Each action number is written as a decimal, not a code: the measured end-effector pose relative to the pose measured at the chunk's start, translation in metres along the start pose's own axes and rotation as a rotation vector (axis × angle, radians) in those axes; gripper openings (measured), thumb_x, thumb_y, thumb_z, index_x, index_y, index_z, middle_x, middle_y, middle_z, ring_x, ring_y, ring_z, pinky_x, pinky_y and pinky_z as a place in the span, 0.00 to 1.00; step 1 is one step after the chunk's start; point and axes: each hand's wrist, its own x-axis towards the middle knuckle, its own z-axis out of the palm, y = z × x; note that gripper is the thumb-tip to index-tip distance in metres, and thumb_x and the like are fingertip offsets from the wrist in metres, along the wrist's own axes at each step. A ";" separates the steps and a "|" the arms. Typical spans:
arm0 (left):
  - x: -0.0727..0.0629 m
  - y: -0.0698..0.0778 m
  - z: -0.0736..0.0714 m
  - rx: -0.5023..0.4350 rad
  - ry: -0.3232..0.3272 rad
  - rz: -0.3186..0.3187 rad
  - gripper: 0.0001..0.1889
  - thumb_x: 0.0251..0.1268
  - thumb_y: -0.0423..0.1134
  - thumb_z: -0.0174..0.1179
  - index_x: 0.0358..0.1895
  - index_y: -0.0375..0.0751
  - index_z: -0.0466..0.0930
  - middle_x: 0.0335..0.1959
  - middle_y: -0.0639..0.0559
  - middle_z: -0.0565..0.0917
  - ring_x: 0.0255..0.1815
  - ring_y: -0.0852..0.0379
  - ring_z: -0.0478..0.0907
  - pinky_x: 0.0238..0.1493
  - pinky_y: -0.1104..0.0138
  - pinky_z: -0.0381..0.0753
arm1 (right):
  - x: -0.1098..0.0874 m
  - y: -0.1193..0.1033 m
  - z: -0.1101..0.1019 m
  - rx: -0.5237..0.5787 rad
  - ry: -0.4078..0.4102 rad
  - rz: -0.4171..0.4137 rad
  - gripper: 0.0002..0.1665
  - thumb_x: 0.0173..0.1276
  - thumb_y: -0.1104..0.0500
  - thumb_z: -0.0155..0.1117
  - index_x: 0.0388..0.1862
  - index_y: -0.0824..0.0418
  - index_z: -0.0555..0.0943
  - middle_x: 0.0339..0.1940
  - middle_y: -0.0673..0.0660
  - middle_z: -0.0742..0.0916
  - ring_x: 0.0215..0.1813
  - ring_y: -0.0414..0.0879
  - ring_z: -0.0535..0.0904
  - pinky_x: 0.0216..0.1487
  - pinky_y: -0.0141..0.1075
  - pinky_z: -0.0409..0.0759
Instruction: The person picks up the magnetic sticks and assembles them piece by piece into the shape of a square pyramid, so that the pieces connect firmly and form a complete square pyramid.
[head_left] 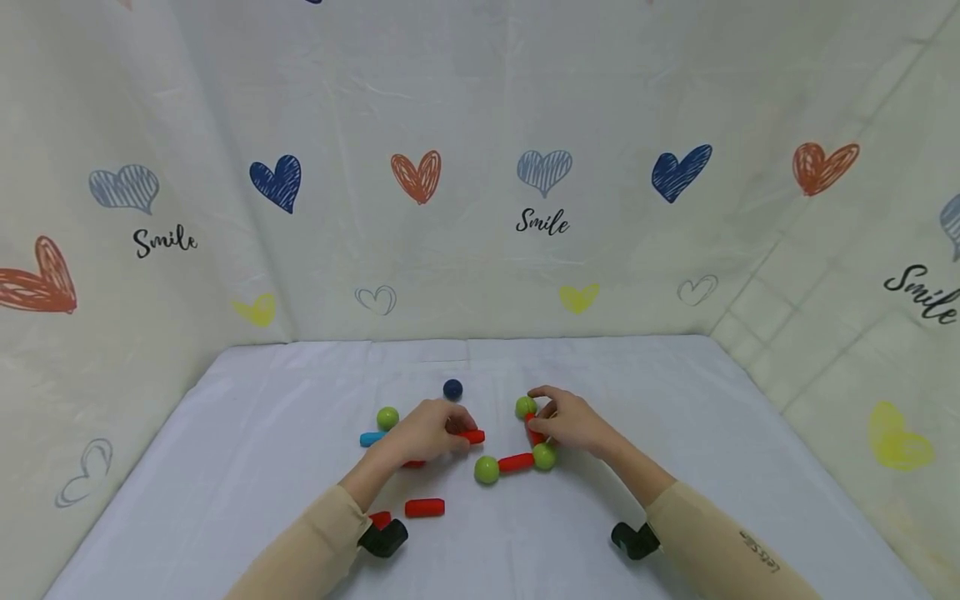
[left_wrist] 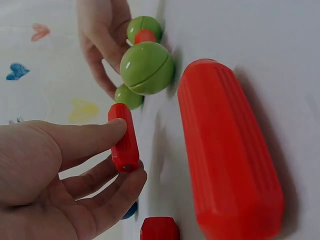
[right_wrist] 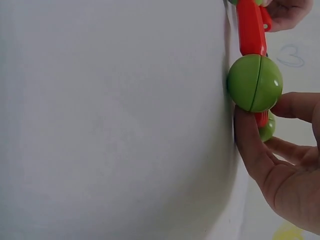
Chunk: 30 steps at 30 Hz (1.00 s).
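Note:
My left hand [head_left: 433,427] pinches a red ribbed rod [left_wrist: 125,142] between thumb and fingertips, close over the white tabletop. To its right lies a bent chain of green balls and red rods. That chain runs from a near-left green ball [head_left: 487,470] along a red rod [head_left: 516,462] to a corner green ball [head_left: 544,456]. From the corner, a second red rod [head_left: 535,429] leads back to a far green ball [head_left: 526,407]. Around this second rod, my right hand [head_left: 573,421] curls its thumb and fingers, with one finger reaching over the far ball.
A dark blue ball [head_left: 452,389] lies behind my left hand. Left of that hand are a loose green ball [head_left: 387,417] and a blue rod [head_left: 371,438]. Nearer lie red rods, one [head_left: 424,507] beside my left wrist's dark camera [head_left: 384,537]. A printed cloth [head_left: 480,275] hangs behind the table.

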 end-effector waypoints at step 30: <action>0.031 0.008 0.004 -0.057 0.000 -0.007 0.10 0.68 0.34 0.69 0.50 0.42 0.87 0.41 0.56 0.83 0.41 0.54 0.78 0.44 0.63 0.82 | -0.003 0.000 0.006 0.120 -0.002 -0.003 0.30 0.68 0.62 0.71 0.67 0.65 0.74 0.40 0.59 0.83 0.35 0.50 0.84 0.38 0.41 0.87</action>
